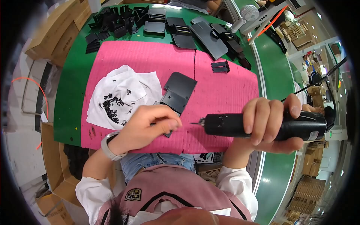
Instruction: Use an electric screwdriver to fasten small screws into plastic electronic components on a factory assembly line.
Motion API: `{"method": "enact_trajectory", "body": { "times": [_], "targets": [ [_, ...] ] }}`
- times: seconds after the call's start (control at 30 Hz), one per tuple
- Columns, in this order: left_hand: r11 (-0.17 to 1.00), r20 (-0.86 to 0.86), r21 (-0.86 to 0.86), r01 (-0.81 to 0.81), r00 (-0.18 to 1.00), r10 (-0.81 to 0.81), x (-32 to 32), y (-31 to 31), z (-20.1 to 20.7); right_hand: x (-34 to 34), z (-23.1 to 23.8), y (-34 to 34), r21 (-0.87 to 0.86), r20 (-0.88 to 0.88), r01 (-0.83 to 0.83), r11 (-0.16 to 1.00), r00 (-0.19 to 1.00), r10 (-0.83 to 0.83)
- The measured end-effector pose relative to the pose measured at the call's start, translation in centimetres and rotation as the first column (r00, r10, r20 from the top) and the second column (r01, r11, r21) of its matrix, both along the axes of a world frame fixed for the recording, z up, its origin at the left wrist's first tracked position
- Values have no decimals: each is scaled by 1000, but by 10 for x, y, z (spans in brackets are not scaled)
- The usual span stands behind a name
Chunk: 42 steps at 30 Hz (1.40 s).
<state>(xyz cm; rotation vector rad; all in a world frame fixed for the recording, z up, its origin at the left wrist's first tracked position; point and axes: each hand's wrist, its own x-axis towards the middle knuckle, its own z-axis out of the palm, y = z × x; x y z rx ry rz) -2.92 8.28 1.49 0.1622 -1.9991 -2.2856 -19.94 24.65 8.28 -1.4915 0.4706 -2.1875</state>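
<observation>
My right hand [262,119] is wrapped round a black electric screwdriver [227,124], held level above the mat with its thin bit pointing left. Facing that bit, my left hand [152,122] is closed, thumb and fingertips drawn together; whatever lies between them is hidden. Partly beneath the left hand, a dark grey hinged plate [179,90] rests at a slant on the pink mat [221,93]. Just beyond the left wrist, a crumpled white cloth [146,80] carries a scatter of small black screws [110,108].
Black plastic parts [118,20] are heaped at the table's far left. More hinged plates [182,35] and a long dark panel [209,39] lie along the far edge. A small black part [220,67] sits at the mat's far right. A white fan [249,14] stands beyond. Cardboard boxes [62,32] flank the left side.
</observation>
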Motion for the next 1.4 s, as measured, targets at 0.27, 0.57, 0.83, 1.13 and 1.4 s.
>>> {"method": "enact_trajectory", "body": {
  "times": [0.27,0.57,0.83,1.13,1.4],
  "targets": [
    [999,-60,28,17,998,-15,-2,8,-15,14,-18,-15,33,1,-14,999,1000,14],
    [961,-158,-273,-43,987,-1,0,7,-17,28,-21,-12,262,133,26,965,989,-63],
    [840,-124,-498,-214,977,175,-3,-7,-3,7,-20,-13,242,208,-5,970,977,-47],
    [714,36,-685,-146,972,233,-27,-33,-24,11,-31,-25,295,-132,243,924,968,-213],
    [842,59,-515,-160,973,221,-33,-36,-36,16,-24,-33,403,-177,273,874,960,-218]
  ]
}}
